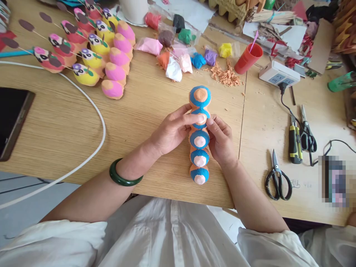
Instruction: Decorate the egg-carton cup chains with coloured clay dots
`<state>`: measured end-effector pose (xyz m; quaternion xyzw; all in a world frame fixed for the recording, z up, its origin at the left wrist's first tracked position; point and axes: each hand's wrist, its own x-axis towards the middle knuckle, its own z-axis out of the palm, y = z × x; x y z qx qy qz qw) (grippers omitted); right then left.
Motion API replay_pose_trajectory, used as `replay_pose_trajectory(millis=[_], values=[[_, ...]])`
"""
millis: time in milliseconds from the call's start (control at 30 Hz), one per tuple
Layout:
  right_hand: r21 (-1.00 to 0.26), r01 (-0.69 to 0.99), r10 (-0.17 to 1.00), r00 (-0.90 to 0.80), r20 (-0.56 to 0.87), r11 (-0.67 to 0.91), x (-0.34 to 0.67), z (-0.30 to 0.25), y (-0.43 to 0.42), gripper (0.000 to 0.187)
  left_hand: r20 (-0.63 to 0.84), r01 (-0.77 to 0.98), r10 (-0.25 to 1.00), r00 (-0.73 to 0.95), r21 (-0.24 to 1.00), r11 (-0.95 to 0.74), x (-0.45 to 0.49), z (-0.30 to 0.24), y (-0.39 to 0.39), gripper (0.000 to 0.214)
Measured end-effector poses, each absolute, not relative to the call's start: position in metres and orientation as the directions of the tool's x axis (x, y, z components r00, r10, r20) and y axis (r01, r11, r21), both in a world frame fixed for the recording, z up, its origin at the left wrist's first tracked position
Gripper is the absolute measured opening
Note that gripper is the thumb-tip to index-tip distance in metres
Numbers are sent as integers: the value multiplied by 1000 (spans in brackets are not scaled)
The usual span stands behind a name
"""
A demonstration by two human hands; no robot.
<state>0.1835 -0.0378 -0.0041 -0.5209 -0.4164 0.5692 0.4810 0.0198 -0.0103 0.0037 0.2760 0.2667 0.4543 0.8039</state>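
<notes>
A strip of egg carton cups [199, 139], orange with blue modelling clay rings, lies between my hands on the table. Pale pink clay [200, 160] caps the lower three bumps, while the top bump shows a bare orange centre. My left hand [174, 128] holds the strip from the left, its index finger pressing pale pink clay on the second bump. From the right, my right hand [221, 139] grips the strip's edge at that bump, thumb and fingers closed. The undersides of the cups are hidden.
Bags of coloured clay [174, 68] and orange shavings [226, 74] lie beyond the strip, beside a red cup [248, 59]. Decorated carton strips [112, 76] stand at left near a white cable [104, 128]. Scissors [277, 178], pliers [294, 144] and a power strip [279, 75] are at right.
</notes>
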Motion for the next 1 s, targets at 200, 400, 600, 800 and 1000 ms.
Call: replay_pose_trajectory(millis=[200,400,600,800,1000], values=[[-979,-141,989,-8,-151,-150,184,-2,-40,35,-156,-557,890,429,729,397,20,3,-13,40],[-971,-172,986,-2,-168,-166,182,0,-40,42,-184,-540,921,343,763,354,22,5,-15,52],[-967,-186,982,32,-184,-175,180,0,-38,50,-235,-555,931,278,752,356,25,-3,-14,51],[-977,-123,983,23,-180,-176,179,-1,-37,49,-207,-574,957,202,767,287,29,-7,-15,58],[-974,-155,982,69,-177,-165,178,-1,-39,39,-145,-627,923,357,694,353,27,-3,-13,55]])
